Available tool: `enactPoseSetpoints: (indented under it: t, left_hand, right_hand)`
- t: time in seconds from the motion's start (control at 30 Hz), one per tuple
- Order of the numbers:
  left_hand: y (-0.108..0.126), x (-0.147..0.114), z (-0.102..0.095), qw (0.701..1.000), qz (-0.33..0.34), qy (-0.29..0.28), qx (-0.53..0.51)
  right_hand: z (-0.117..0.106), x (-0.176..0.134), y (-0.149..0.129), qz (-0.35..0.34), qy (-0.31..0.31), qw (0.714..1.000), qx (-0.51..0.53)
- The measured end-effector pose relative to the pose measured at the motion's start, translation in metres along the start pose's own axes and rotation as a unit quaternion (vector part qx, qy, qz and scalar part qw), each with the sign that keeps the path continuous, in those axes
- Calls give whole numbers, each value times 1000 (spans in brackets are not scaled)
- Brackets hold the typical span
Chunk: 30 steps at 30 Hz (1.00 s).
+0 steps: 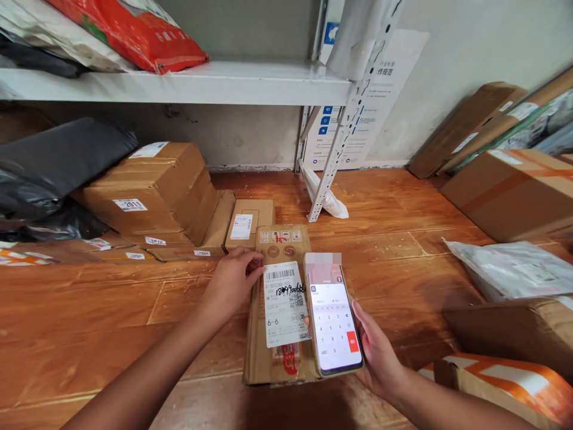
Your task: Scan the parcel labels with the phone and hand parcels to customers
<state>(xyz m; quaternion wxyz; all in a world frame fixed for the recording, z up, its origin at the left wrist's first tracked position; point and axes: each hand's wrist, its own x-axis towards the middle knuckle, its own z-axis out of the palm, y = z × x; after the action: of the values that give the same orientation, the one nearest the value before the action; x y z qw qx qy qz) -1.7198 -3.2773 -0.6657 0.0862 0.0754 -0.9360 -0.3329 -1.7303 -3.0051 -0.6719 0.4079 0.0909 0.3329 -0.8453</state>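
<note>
A brown cardboard box (264, 364) lies in front of me with a white shipping label (280, 310) on its top. The label bears a barcode, handwritten digits and "6-6". At the box's upper left edge rests my left hand (235, 278), its fingers bent and pinched together; whether they grip anything there is hidden. My right hand (378, 352) is wrapped round a smartphone (333, 322), held over the right side of the box. A number keypad with a red button shows on the lit screen.
Stacked cartons (147, 185) and black plastic parcels (58, 155) sit on the left under a white metal shelf (250, 80). The shelf post (335, 155) stands ahead. More cartons (514, 191) and a white plastic parcel (514, 269) lie along the right on the wooden floor (380, 239).
</note>
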Motion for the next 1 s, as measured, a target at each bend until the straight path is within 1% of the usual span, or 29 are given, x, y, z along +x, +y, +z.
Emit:
enactPoseSetpoints:
  t: [0.13,0.3,0.37,0.47,0.63,0.73,0.9,1.0]
  left_hand:
    - [-1,-3,1,1000,16,-2,-12]
    - [-1,1,2,999,-7,-30,-28]
    - [-1,1,2,999,-15,-26,-28]
    - [-2,0,3,999,-16,-4,-31]
    - [0,4,1,999,-21,-16,-30]
    - [4,8,-2,999,-22,-29,-7]
    - [15,8,-2,995,19,-37,92]
    - [19,6,1,990,26,-43,129]
  right_hand:
    - [-2,0,1,-11,4,1000,-14]
    - [-4,0,2,-29,19,998,-43]
    - [-4,0,2,-26,16,999,-39]
    - [-2,0,2,-21,12,999,-34]
    - [-1,1,2,-24,0,999,-37]
    - [-1,1,2,-29,2,999,-45]
    - [-3,1,4,-23,9,999,-47]
    - [-4,1,4,-25,11,998,-50]
